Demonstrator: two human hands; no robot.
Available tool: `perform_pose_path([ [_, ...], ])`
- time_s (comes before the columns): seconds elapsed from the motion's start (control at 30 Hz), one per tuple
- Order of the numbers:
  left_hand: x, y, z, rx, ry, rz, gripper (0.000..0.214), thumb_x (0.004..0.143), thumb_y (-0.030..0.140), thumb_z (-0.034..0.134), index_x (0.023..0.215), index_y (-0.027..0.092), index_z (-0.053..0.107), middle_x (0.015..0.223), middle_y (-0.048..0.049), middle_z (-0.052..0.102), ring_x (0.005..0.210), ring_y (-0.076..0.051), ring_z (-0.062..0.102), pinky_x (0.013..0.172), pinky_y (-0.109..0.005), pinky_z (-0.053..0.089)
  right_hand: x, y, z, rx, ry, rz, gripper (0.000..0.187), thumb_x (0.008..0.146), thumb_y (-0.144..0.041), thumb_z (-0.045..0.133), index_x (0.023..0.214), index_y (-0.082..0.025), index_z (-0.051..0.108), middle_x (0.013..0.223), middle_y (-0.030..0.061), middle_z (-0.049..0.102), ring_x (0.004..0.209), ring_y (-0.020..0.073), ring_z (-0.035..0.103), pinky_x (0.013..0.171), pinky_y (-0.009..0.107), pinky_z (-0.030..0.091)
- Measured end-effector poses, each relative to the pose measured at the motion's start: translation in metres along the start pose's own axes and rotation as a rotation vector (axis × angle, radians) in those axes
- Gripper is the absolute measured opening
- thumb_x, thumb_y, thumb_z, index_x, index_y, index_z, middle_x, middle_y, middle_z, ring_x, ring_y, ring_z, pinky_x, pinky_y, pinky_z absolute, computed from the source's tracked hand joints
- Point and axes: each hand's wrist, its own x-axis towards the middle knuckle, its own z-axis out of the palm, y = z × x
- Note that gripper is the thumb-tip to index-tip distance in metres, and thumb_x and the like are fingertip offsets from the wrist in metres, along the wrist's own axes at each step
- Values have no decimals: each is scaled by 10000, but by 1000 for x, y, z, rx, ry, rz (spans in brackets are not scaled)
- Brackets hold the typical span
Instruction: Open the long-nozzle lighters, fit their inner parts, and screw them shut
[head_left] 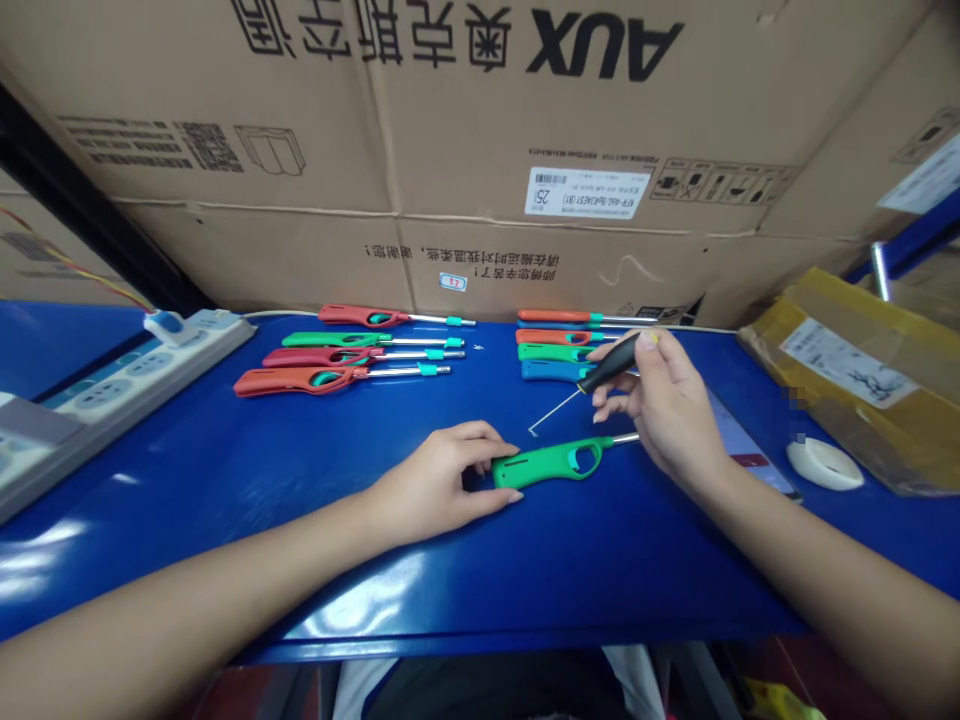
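A green long-necked lighter [541, 464] lies on the blue table, its metal tube pointing right. At its left end, the fingers and thumb of my left hand [442, 480] are closed around the handle. My right hand [671, 400] grips the black handle of a screwdriver [611, 365], whose thin shaft slants down to the left. Its tip is just above the green lighter, apart from it. Part of the lighter's tube is hidden behind my right hand. Beyond my right fingers, a blue lighter [551, 371] is partly covered.
Several red and green lighters [300, 381] lie in a row at back left, and more lighters [555, 317] at back right. A power strip [112, 400] stands left. A phone [739, 440], a white mouse [825, 464] and a yellow-wrapped parcel [840, 380] lie right. Cardboard [450, 130] walls the back.
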Motion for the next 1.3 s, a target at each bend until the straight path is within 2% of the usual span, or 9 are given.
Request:
perform_pose_path([
  [0.1,0,1,-2,0,58,-22,363,858,337,780,1177,166,744,1037,-70,706,759,-130,660,708,-264,586,1,-14,9,27,-25,53,417,895,-646,617,930,-254,480,900,23,709,546,117,628,432,233,514],
  [0.23,0,5,-6,-20,212,-24,324,853,334,785,1122,155,756,948,-56,713,754,-134,661,715,-269,582,-1,-26,27,71,-75,125,424,918,-654,567,901,-239,483,891,49,710,537,119,598,429,242,494],
  [0.4,-1,12,-9,-58,328,14,322,864,298,780,1149,153,744,919,-44,724,751,-127,666,723,-259,578,-8,-15,37,164,-38,87,335,895,-533,641,1024,-257,503,858,3,676,544,121,581,421,238,485],
  [0.6,-3,10,-12,53,327,50,233,894,245,752,1104,144,756,900,-35,738,762,-121,676,734,-240,558,-11,0,31,157,15,93,246,882,-418,664,979,-255,508,859,-9,666,511,98,547,419,233,487],
  [0.77,-2,10,-16,112,303,67,149,912,240,738,1029,157,778,878,-26,755,738,-112,684,681,-207,542,-13,-1,31,111,-1,81,212,903,-425,608,964,-266,482,863,2,660,517,111,537,420,252,474],
  [0.87,-2,10,-17,139,289,105,111,948,222,692,983,166,780,888,-28,768,771,-123,701,714,-216,548,-14,-4,31,80,-8,45,220,913,-441,595,965,-274,462,868,4,653,517,114,530,421,258,466],
  [0.97,-3,11,-17,169,291,158,114,962,197,669,954,157,776,886,-30,773,798,-126,712,761,-223,552,-14,-5,29,97,29,39,183,915,-410,584,960,-277,467,854,4,654,503,115,519,411,264,451],
  [1.1,-2,11,-17,176,301,163,108,958,180,674,940,151,777,886,-30,774,801,-121,716,768,-211,552,-14,-7,28,143,74,38,124,918,-358,567,949,-270,486,828,2,647,485,115,512,389,265,430],
  [1.3,-2,11,-18,176,284,161,107,957,187,676,948,157,778,883,-27,774,793,-121,715,761,-212,553,-16,-9,30,70,34,37,221,920,-455,575,956,-283,442,854,9,643,494,113,504,404,266,441],
])
